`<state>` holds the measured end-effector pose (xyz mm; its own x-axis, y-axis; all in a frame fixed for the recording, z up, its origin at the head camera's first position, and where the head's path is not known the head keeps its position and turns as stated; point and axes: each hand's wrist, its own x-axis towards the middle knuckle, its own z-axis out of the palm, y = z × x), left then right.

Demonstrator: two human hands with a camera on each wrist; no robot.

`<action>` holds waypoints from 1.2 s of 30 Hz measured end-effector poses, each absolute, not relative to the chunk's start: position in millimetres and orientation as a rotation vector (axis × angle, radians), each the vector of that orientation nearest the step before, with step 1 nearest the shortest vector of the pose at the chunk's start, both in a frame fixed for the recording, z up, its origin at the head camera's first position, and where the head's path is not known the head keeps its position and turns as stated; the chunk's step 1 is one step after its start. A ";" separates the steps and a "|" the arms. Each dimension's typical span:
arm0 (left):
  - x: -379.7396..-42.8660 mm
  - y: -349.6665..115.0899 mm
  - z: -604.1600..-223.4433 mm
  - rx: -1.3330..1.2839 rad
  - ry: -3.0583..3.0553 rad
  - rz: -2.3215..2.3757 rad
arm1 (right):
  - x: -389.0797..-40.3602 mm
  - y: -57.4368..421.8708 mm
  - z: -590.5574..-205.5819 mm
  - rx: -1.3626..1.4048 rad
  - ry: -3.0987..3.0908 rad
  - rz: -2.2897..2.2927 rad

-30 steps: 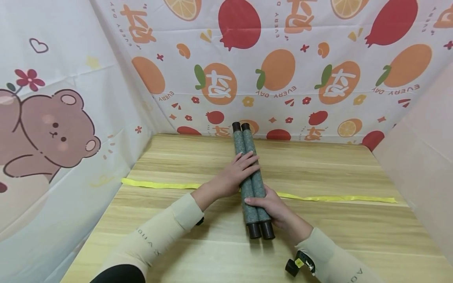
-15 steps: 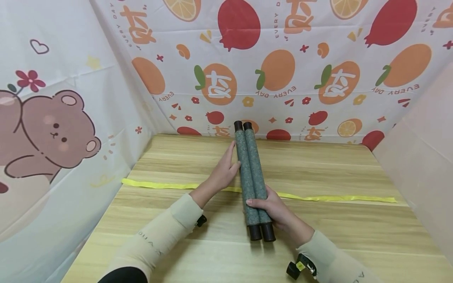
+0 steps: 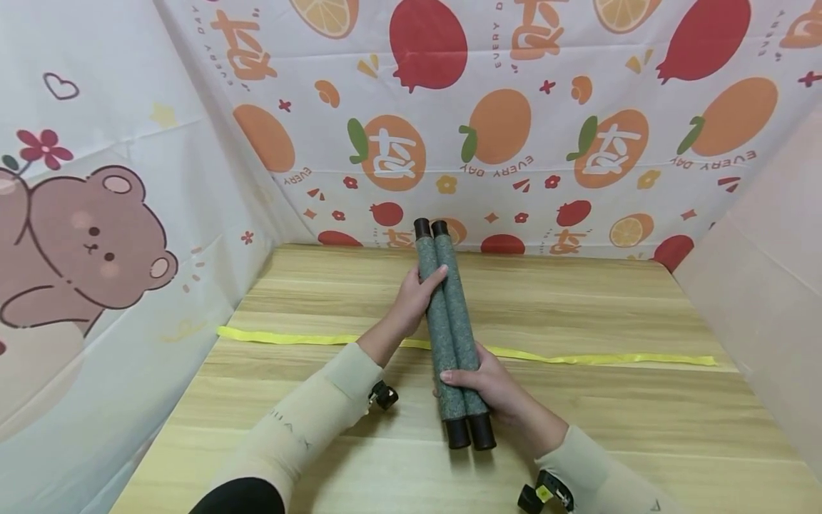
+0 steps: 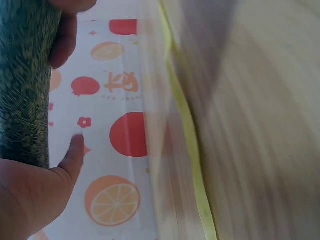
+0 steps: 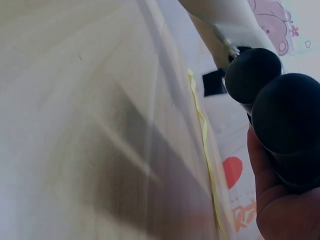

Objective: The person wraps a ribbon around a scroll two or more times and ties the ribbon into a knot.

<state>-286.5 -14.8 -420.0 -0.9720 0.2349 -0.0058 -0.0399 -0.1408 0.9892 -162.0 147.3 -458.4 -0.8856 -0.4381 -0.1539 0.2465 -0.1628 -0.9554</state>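
Two grey-green rolls [image 3: 457, 307] are held side by side above the bench [image 3: 578, 307], crossing over the yellow strip [image 3: 282, 338], w/ L hand [image 3: 409, 303] gripping nr far end & R hand [image 3: 497, 385] gripping nr close end, prob to support full length & stop pair separating.

Wood-grain table [image 3: 591, 307], fruit-print backdrop [image 3: 488, 71] (white)

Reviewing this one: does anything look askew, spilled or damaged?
Nothing stands out: no spill or damage shows. The left hand and right hand grip two gray-green rolls side by side, nearly even at the ends. At most, the yellow ribbon across the table lies slightly wavy.
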 end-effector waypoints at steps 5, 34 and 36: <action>-293.5 -14.5 -417.2 0.111 1.728 2.408 | -156.6 143.0 -459.0 -0.264 1.625 -2.084; -280.0 6.7 -437.3 0.144 1.692 2.293 | -163.8 137.3 -462.0 -0.006 2.017 -2.098; -280.8 8.4 -439.3 0.125 1.716 2.273 | -164.6 136.7 -462.8 0.000 2.031 -2.114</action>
